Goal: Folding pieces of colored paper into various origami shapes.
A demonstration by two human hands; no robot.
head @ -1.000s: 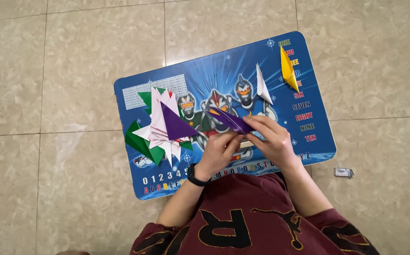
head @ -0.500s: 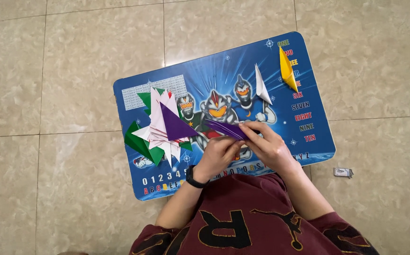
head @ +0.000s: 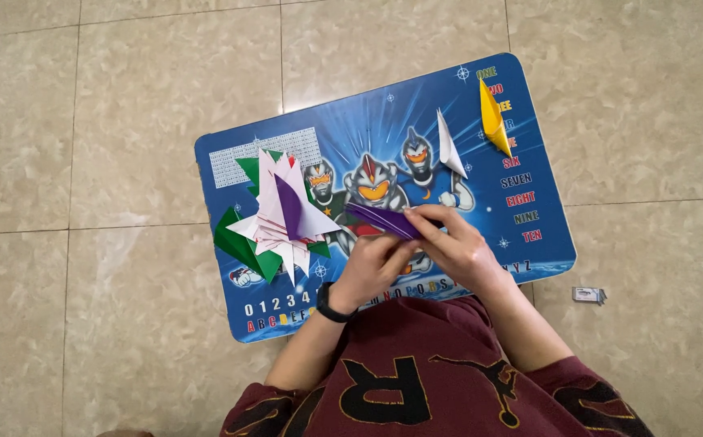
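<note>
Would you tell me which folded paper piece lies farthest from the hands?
The yellow folded piece at the board's far right corner; the white one lies nearer.

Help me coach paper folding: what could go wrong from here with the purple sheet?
Both hands, left hand and right hand, pinch the purple paper in the air above the blue board, so a crease may run crooked without a flat backing. The left forearm lies near the paper pile; a sweep could scatter it. The yellow fold sits by the board's far edge and might slip off.
</note>
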